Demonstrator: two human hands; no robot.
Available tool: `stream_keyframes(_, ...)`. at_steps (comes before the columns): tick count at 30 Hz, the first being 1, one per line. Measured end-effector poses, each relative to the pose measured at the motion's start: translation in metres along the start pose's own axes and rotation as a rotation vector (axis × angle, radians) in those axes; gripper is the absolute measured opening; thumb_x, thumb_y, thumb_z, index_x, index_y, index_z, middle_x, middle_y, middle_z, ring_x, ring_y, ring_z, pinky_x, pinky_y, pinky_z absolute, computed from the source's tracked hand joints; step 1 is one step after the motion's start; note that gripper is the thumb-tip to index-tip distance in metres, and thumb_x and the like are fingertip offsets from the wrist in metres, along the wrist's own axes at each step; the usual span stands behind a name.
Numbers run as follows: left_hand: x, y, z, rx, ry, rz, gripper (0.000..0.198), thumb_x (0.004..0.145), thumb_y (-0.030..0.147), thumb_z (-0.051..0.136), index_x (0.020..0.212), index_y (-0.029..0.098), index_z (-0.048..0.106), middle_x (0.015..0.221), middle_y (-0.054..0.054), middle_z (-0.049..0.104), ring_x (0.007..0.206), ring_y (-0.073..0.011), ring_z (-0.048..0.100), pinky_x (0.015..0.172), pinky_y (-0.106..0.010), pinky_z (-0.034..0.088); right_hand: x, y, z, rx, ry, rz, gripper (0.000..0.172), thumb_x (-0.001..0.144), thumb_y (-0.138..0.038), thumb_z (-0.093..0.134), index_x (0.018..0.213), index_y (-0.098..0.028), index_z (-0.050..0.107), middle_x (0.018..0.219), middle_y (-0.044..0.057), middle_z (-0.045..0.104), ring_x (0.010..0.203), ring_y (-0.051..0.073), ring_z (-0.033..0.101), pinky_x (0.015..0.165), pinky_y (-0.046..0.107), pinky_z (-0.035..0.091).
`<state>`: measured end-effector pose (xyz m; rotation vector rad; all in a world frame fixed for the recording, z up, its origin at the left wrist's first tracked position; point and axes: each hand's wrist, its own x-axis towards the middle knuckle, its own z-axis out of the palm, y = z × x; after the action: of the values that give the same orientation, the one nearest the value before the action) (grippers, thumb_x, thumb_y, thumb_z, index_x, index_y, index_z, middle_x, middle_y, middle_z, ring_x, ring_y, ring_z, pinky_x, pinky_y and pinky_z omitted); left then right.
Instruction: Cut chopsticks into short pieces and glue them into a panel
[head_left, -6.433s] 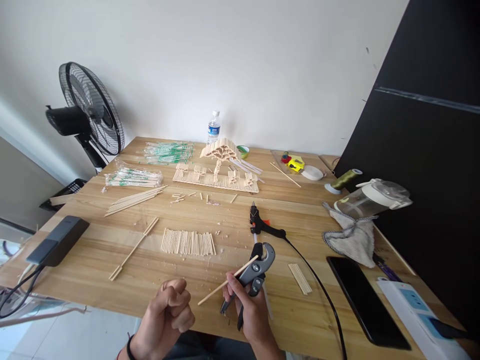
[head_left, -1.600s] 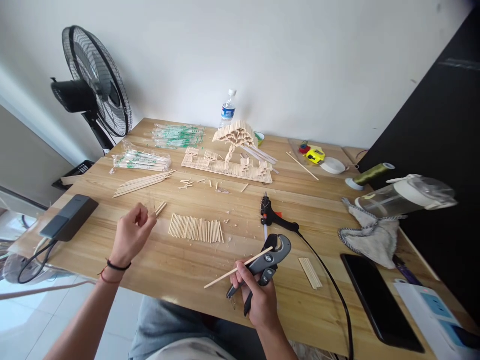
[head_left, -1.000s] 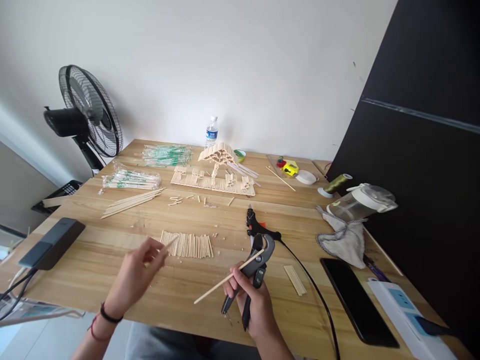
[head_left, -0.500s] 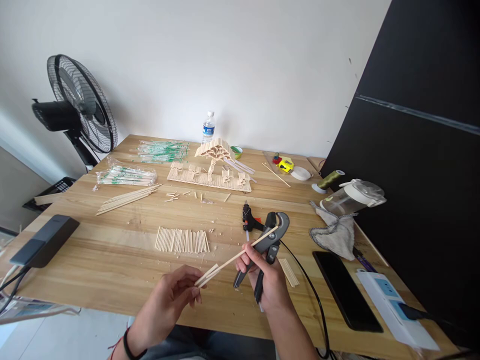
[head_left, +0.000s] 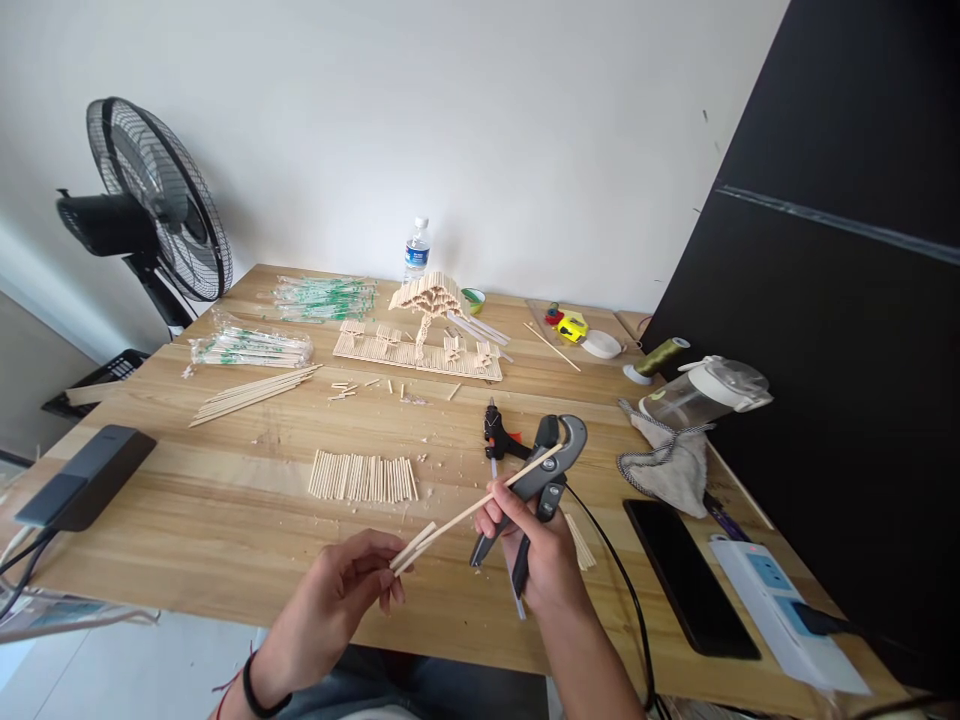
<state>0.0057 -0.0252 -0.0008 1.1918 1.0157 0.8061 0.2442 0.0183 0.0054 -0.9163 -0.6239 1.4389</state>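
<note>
Between the fingertips of my left hand (head_left: 349,595) are a short wooden stick (head_left: 414,541) and the lower end of a long wooden stick (head_left: 461,515), laid side by side. My right hand (head_left: 544,560) is closed around a grey and black pipe cutter (head_left: 551,470), its handles spread. The thumb and a finger of that hand also pinch the long stick, which slants up across the cutter's head. A row of cut sticks (head_left: 364,476) lies on the table beyond my left hand. Behind the cutter is a black glue gun (head_left: 495,435).
A wooden stick model (head_left: 420,355) stands near the back, before a water bottle (head_left: 417,250). Long sticks (head_left: 255,393) and bagged sticks (head_left: 251,345) lie left. At right are a phone (head_left: 690,580), a power strip (head_left: 787,615), a cloth (head_left: 667,460) and a black cable (head_left: 626,590).
The view has shifted slightly. Both hands keep hold of the sticks and the cutter, and the short stick's free end has separated a little more from the long one.
</note>
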Motion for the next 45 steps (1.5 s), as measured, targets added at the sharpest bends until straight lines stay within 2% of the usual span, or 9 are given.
stream_keyframes(5,0.000,0.001,0.001,-0.010,-0.006,0.004,0.044,0.099,0.057,0.068,0.115,0.018,0.077,0.083,-0.008,0.075,0.074,-0.0186,0.068,0.071,-0.029,0.056,-0.005,0.012,0.007,-0.032,-0.051,0.044,0.033,0.077,-0.043,0.095,0.082,-0.020,0.072,0.062,-0.004,0.061,0.054,0.015,0.058,0.059,0.033,0.046)
stream_keyframes(12,0.000,0.000,0.000,-0.031,0.005,-0.005,0.043,0.098,0.056,0.069,0.115,0.017,0.077,0.083,-0.008,0.075,0.074,-0.0186,0.068,0.070,-0.029,0.056,0.001,0.005,0.004,-0.008,-0.026,0.023,0.032,0.075,-0.041,0.096,0.079,-0.021,0.072,0.063,-0.004,0.061,0.053,0.014,0.057,0.058,0.032,0.046)
stream_keyframes(20,0.001,-0.003,0.002,-0.083,-0.004,-0.013,0.039,0.097,0.052,0.072,0.114,0.017,0.076,0.086,-0.008,0.075,0.076,-0.0189,0.069,0.069,-0.028,0.054,-0.002,0.021,0.014,-0.007,-0.035,0.064,0.037,0.072,-0.046,0.097,0.078,-0.020,0.071,0.059,-0.005,0.060,0.051,0.013,0.057,0.055,0.030,0.045)
stream_keyframes(27,0.002,0.002,0.002,-0.087,-0.005,-0.034,0.043,0.095,0.055,0.074,0.113,0.016,0.077,0.090,-0.010,0.077,0.077,-0.0201,0.069,0.069,-0.029,0.054,0.001,0.022,0.012,-0.001,-0.031,0.058,0.037,0.072,-0.046,0.097,0.079,-0.020,0.072,0.058,-0.006,0.058,0.049,0.013,0.055,0.055,0.030,0.047)
stream_keyframes(32,0.007,0.002,0.006,-0.077,0.058,-0.119,0.048,0.086,0.058,0.082,0.108,0.016,0.078,0.077,-0.006,0.072,0.065,-0.0163,0.062,0.057,-0.024,0.045,0.000,0.019,0.015,-0.006,-0.043,0.068,0.036,0.073,-0.044,0.097,0.079,-0.020,0.072,0.060,-0.004,0.060,0.050,0.014,0.056,0.056,0.031,0.048)
stream_keyframes(35,0.008,0.002,0.008,-0.031,0.066,-0.095,0.045,0.088,0.058,0.079,0.105,0.016,0.081,0.076,-0.005,0.070,0.064,-0.0147,0.059,0.056,-0.023,0.043,-0.001,0.020,0.017,-0.010,-0.046,0.068,0.036,0.073,-0.045,0.096,0.077,-0.019,0.071,0.060,-0.004,0.060,0.051,0.014,0.056,0.055,0.030,0.047)
stream_keyframes(39,0.009,0.004,0.008,0.030,0.093,-0.044,0.042,0.090,0.057,0.076,0.099,0.016,0.080,0.074,-0.005,0.069,0.064,-0.0151,0.060,0.060,-0.025,0.047,0.000,0.023,0.019,-0.029,-0.058,0.057,0.037,0.075,-0.046,0.095,0.078,-0.020,0.070,0.060,-0.004,0.060,0.052,0.015,0.057,0.055,0.030,0.046)
stream_keyframes(43,0.010,0.012,0.000,0.129,0.177,0.012,0.039,0.091,0.054,0.074,0.095,0.016,0.078,0.075,-0.005,0.070,0.063,-0.0155,0.060,0.060,-0.025,0.048,0.003,0.008,0.010,-0.090,-0.100,0.018,0.037,0.080,-0.053,0.090,0.082,-0.020,0.074,0.068,0.001,0.067,0.062,0.019,0.062,0.063,0.035,0.051)
stream_keyframes(45,0.010,0.018,-0.009,0.170,0.237,0.046,0.037,0.091,0.053,0.074,0.095,0.017,0.077,0.077,-0.005,0.070,0.063,-0.0157,0.060,0.059,-0.025,0.049,0.003,-0.010,0.000,-0.268,-0.109,-0.096,0.036,0.090,-0.057,0.080,0.092,-0.022,0.077,0.077,0.004,0.071,0.073,0.023,0.065,0.074,0.039,0.053)
